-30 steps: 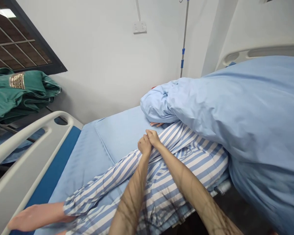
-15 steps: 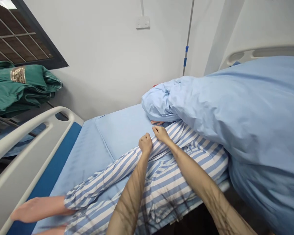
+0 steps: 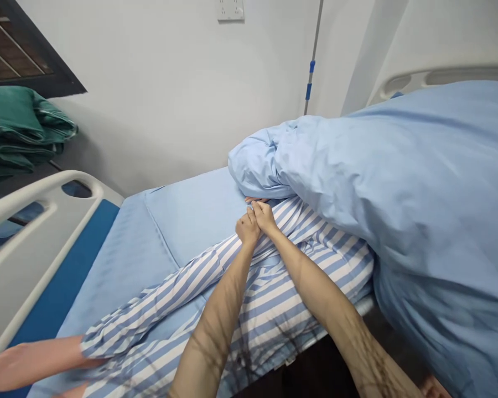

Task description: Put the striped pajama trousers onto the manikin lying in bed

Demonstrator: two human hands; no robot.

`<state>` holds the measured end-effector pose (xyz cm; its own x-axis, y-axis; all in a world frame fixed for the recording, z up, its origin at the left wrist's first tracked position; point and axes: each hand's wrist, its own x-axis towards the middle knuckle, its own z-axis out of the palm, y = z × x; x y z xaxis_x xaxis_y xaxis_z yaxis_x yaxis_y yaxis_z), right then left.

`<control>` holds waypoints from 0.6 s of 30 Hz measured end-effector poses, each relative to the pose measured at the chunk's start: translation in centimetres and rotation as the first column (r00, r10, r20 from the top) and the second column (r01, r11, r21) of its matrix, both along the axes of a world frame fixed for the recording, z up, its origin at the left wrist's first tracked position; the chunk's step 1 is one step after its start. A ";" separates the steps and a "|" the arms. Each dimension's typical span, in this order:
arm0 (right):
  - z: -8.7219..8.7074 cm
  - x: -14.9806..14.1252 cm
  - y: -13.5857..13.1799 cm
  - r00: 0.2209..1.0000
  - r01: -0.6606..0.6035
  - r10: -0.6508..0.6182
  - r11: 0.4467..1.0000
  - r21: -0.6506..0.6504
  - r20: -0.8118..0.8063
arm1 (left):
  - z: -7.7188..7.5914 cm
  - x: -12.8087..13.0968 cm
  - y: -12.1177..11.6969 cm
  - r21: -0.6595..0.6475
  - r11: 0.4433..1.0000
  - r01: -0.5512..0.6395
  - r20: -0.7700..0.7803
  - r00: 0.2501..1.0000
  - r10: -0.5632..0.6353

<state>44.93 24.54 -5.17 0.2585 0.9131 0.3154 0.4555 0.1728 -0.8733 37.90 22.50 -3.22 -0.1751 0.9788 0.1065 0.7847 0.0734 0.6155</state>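
My left hand [image 3: 248, 226] is closed and rests at the far side of the thigh of a lying figure in blue-and-white striped trousers [image 3: 207, 268]. Right beside it, touching, is my right hand [image 3: 264, 216], also closed, with its thumb side toward the left one. The undersides of the fingers are hidden, so whether they pinch trouser cloth cannot be seen. Just beyond my hands, the figure's fingertips [image 3: 255, 199] peek out from under a light blue quilt [image 3: 315, 160]. A bare foot [image 3: 12, 365] extends from the trouser leg at lower left.
The figure lies on a bed with a light blue sheet [image 3: 191, 204]. A pale footboard [image 3: 33, 243] stands at left, with folded green cloth [image 3: 29, 127] behind it. A pole [image 3: 313, 66] stands by the wall. The quilt hangs over the bed's near side at right.
My hands were apart on the thigh; the right has come left and now meets the left hand. The camera view has shifted slightly, moving the bed down-left scenery leftward and upward.
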 end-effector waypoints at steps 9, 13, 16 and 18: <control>2.8 1.8 -1.6 0.904 0.081 -0.122 0.990 0.116 0.410 | -0.2 0.1 -0.3 -0.047 0.997 0.064 -0.095 0.993 -0.068; 1.5 2.8 -1.2 0.930 0.191 -0.167 0.981 -0.041 0.327 | -0.5 0.2 -0.4 -0.006 0.999 0.041 -0.040 0.998 -0.041; 0.8 3.0 -1.2 0.946 0.203 -0.172 0.975 -0.088 0.273 | -0.3 0.5 0.5 -0.003 1.000 0.030 0.052 0.998 -0.030; 0.7 3.0 -1.1 0.957 0.207 -0.184 0.975 -0.082 0.226 | 0.2 1.4 1.6 0.040 0.999 -0.013 0.176 0.984 0.006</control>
<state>47.93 23.48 -4.42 0.3713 0.8821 0.2899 0.6506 -0.0244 -0.7590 39.26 24.06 -3.02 -0.2039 0.9724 0.1131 0.6637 0.0524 0.7462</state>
